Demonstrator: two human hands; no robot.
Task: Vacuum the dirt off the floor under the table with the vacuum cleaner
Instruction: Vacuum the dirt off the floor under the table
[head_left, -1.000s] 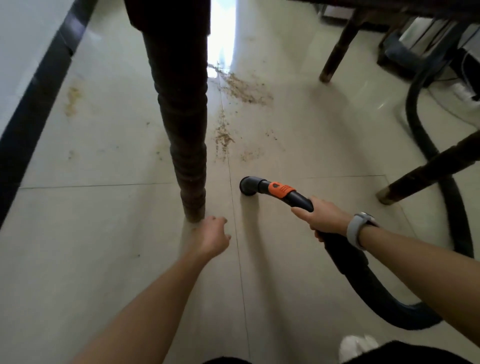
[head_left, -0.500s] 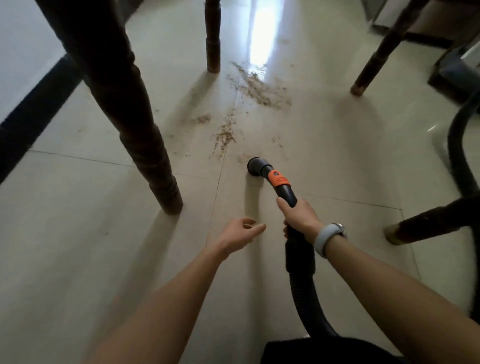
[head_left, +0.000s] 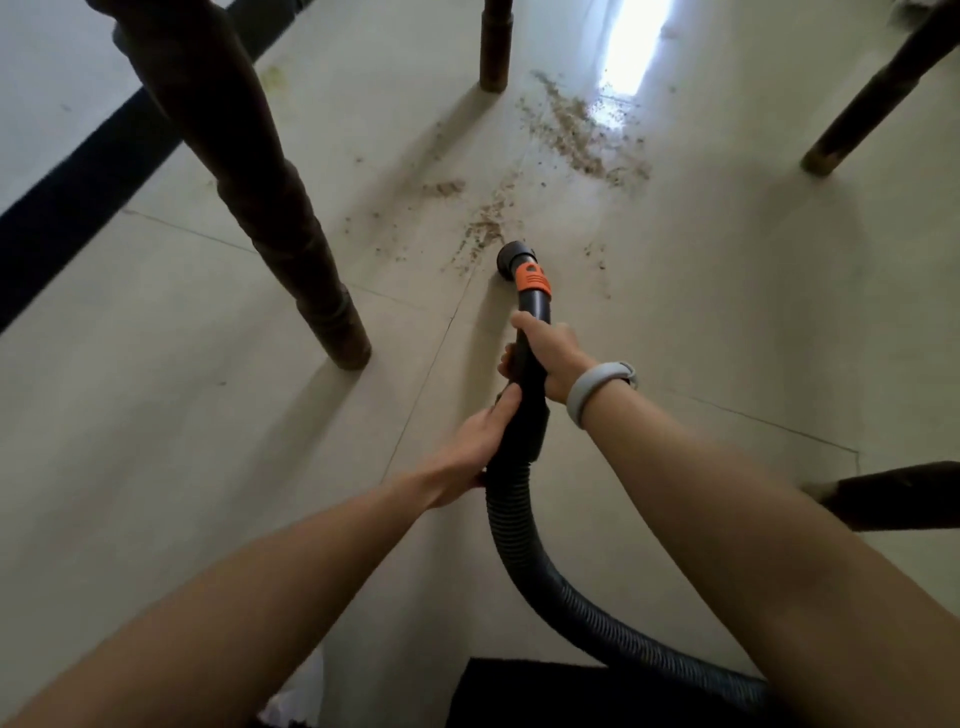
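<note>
Pale glossy floor tiles (head_left: 156, 467), crossed by thin grout lines, run under the table, with a dark skirting band (head_left: 78, 192) far to the left of the hands and window glare beyond them. Four dark turned table legs stand around the work area — the nearest leg (head_left: 291, 249) just ahead and left of the left hand (head_left: 470, 447). Right hand (head_left: 550, 358) is wrapped round the rigid black tube below its orange collar (head_left: 532, 280); the left hand is closed on the tube's rear, where the ribbed hose (head_left: 514, 525) begins — a two-handed hold, judged to steady and steer. Nozzle (head_left: 514, 257) sits low ahead of the right hand, at the near edge of the dirt (head_left: 485, 228). Most dirt lies further ahead, uncollected.
</note>
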